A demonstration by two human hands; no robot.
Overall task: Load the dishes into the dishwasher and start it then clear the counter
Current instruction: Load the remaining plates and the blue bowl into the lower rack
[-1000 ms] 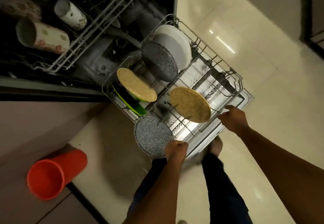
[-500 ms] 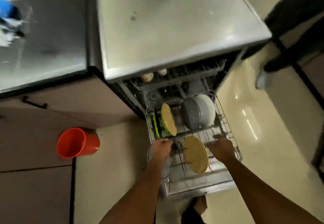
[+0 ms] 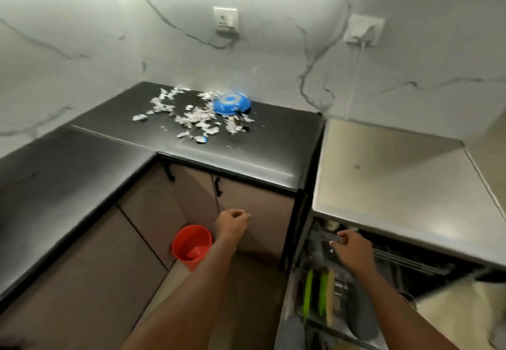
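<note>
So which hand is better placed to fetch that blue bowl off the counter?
Left, probably. The left hand is empty and raised on the side of the counter, nearer the blue bowl; the right hand holds the dishwasher's upper rack.

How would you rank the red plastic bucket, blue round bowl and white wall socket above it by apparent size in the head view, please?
Red plastic bucket
Blue round bowl
White wall socket
The bucket is nearest; real sizes unsure.
</note>
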